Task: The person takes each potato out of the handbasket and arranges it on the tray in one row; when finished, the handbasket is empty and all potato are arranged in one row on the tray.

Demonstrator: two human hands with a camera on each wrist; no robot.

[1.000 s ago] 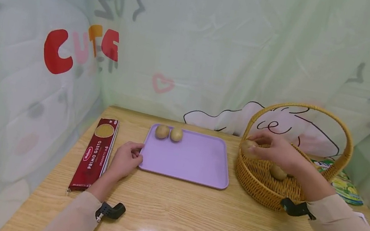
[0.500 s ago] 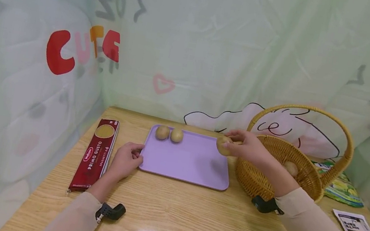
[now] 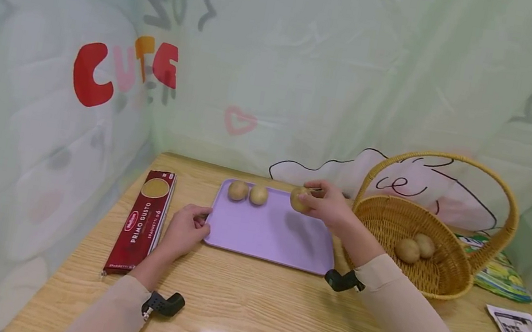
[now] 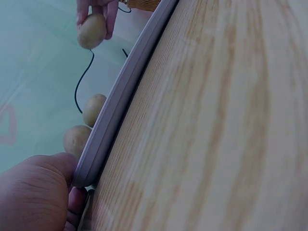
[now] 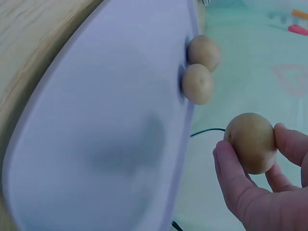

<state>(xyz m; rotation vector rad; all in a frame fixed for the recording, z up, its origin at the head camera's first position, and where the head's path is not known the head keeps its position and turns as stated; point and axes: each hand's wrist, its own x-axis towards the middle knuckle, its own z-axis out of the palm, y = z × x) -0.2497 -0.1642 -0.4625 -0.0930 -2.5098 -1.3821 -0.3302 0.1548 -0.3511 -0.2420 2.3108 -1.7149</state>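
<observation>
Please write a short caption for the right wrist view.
Right hand holds a potato above the purple tray, near two potatoes already there.

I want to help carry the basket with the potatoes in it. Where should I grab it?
Take the wicker basket by the top middle of its arched handle, coming down from above. The handle stands upright over the bowl, and its highest point sits above the two potatoes, so the basket would probably hang level. Curl your fingers right round it.

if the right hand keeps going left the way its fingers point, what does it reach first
Probably the nearer of the two potatoes at the tray's back edge. The right hand, holding a potato, appears above the tray; depth is unclear.
</observation>
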